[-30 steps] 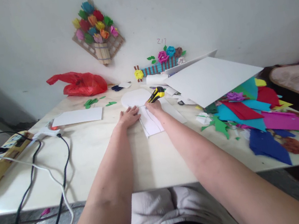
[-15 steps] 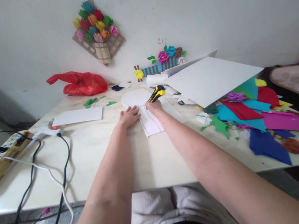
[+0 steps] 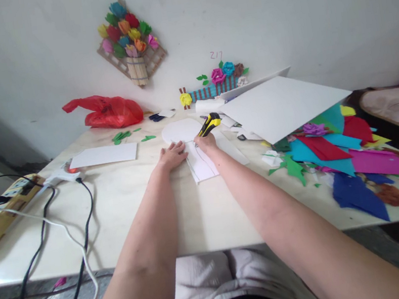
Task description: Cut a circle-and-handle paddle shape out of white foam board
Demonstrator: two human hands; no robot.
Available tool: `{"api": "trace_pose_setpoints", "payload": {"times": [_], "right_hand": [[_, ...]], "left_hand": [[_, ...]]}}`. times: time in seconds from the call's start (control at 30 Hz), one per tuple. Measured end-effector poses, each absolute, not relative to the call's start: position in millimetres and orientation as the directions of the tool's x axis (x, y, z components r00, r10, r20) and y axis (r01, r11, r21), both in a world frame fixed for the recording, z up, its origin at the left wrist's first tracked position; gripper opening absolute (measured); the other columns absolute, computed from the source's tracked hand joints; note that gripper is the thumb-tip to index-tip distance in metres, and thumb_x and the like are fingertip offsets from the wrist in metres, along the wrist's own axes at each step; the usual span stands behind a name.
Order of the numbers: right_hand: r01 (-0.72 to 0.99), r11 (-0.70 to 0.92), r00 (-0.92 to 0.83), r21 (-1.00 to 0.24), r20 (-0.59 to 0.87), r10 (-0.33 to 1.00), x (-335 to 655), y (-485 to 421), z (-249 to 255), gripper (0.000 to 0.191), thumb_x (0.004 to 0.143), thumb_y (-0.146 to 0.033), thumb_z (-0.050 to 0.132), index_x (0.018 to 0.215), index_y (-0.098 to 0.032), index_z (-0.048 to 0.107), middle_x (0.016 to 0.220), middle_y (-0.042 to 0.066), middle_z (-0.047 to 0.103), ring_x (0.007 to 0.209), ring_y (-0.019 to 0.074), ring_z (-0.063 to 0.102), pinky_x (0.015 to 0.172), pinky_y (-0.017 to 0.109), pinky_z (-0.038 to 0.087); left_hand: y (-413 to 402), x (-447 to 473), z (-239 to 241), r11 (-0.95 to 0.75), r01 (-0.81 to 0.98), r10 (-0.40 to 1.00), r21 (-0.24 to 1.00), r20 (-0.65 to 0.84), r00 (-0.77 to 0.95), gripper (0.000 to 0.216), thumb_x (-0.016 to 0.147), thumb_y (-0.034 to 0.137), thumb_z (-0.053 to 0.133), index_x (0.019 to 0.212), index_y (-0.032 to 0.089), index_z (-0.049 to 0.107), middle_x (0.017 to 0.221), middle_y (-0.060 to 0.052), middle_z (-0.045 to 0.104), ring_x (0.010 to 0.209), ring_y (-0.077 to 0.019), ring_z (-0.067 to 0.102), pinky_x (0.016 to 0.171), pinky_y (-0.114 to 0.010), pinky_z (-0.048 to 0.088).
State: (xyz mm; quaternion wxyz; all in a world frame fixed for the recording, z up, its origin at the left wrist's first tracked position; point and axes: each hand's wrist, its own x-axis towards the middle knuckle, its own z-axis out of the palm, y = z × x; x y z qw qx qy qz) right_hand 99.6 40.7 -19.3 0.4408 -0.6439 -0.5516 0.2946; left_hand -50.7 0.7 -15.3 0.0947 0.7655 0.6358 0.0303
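A yellow and black utility knife [image 3: 210, 124] is gripped in my right hand [image 3: 206, 143], its body slanting up to the right. The hand rests on a white sheet [image 3: 202, 165] that bears drawn dark lines, one of them curved. My fingers hide the knife's tip. My left hand [image 3: 173, 155] lies flat with fingers spread, its fingertips at the sheet's left edge. Just beyond both hands is a rounded white piece [image 3: 179, 129].
On the right are large white boards [image 3: 286, 104] and a heap of coloured scraps [image 3: 334, 149]. A red plastic bag [image 3: 113, 112], green leaf cutouts [image 3: 121, 137] and a white rectangle [image 3: 105, 155] lie left. A power strip [image 3: 6, 213] with cables sits at far left.
Both hands stay in nearly the same place, the right still holding the utility knife. No clear movement of the sheet shows.
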Motion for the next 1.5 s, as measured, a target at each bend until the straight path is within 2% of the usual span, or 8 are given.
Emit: {"api": "trace_pose_setpoints", "payload": {"times": [0.27,0.63,0.8,0.97,1.07,1.13,1.27,1.5], "right_hand": [[0.441,-0.001,0.220,-0.898,0.106,0.970,100,38,-17,0.014,0.072,-0.020,0.057,0.080,-0.014,0.069,0.087,0.010,0.073,0.090,0.0228,0.070,0.078,0.028,0.053],[0.463,-0.030,0.250,-0.886,0.097,0.963,98,41,-16,0.018,0.070,-0.021,0.058,0.081,-0.015,0.070,0.078,0.009,0.072,0.083,0.0236,0.070,0.072,0.028,0.054],[0.507,-0.034,0.225,-0.861,0.094,0.970,96,44,-14,0.018,0.071,-0.024,0.056,0.078,-0.013,0.069,0.077,0.011,0.072,0.082,0.0248,0.071,0.069,0.028,0.053],[0.533,-0.034,0.208,-0.845,0.092,0.974,92,48,-10,0.017,0.070,-0.024,0.057,0.076,-0.014,0.070,0.071,0.011,0.071,0.083,0.0263,0.071,0.071,0.029,0.054],[0.543,-0.022,0.190,-0.840,0.097,0.977,90,52,-9,0.017,0.071,-0.025,0.057,0.074,-0.014,0.070,0.070,0.011,0.070,0.084,0.0268,0.071,0.072,0.030,0.053],[0.548,-0.015,0.176,-0.836,0.098,0.979,89,55,-9,0.018,0.072,-0.025,0.056,0.074,-0.013,0.070,0.070,0.012,0.070,0.083,0.0268,0.071,0.072,0.030,0.053],[0.547,-0.006,0.170,-0.837,0.104,0.980,88,62,-13,0.019,0.073,-0.025,0.056,0.076,-0.013,0.070,0.069,0.011,0.071,0.080,0.0252,0.071,0.073,0.030,0.053],[0.509,-0.009,0.177,-0.860,0.094,0.980,89,63,-23,0.020,0.075,-0.029,0.055,0.076,-0.015,0.069,0.072,0.009,0.072,0.078,0.0233,0.071,0.074,0.030,0.054]], "left_hand": [[-1,-50,-15,-0.176,0.960,0.980,0.220,-0.058,0.192,0.056,0.094,0.046,0.032,0.149,0.038,0.032,0.160,0.004,0.019,0.148,-0.0223,0.015,0.116,-0.055,0.011],[-5,-50,-14,-0.116,0.971,0.992,0.210,-0.015,0.122,0.063,0.092,0.049,0.039,0.151,0.029,0.030,0.162,-0.001,0.013,0.147,-0.0192,0.019,0.118,-0.044,0.013],[-5,-50,-15,-0.097,0.964,0.995,0.246,0.031,0.092,0.064,0.090,0.049,0.045,0.151,0.032,0.031,0.163,0.000,0.009,0.147,-0.0193,0.021,0.118,-0.044,0.016],[-7,-50,-15,-0.014,0.959,0.994,0.282,0.110,-0.018,0.066,0.087,0.049,0.051,0.150,0.036,0.033,0.163,0.002,0.004,0.145,-0.0219,0.025,0.119,-0.042,0.017],[-4,-51,-18,-0.028,0.959,0.990,0.281,0.143,-0.013,0.061,0.090,0.046,0.046,0.149,0.033,0.036,0.163,0.003,0.007,0.146,-0.0228,0.023,0.119,-0.043,0.015],[-1,-52,-20,-0.057,0.961,0.992,0.270,0.127,0.023,0.057,0.092,0.044,0.041,0.148,0.031,0.039,0.162,0.003,0.014,0.147,-0.0229,0.020,0.119,-0.046,0.014],[1,-53,-20,-0.085,0.966,0.996,0.244,0.041,0.077,0.056,0.090,0.046,0.040,0.145,0.038,0.039,0.158,0.006,0.026,0.147,-0.0231,0.018,0.118,-0.052,0.012],[-2,-55,-12,-0.127,0.969,0.988,0.212,-0.063,0.143,0.064,0.088,0.054,0.042,0.149,0.035,0.035,0.159,0.003,0.023,0.148,-0.0251,0.017,0.117,-0.054,0.011]]}}
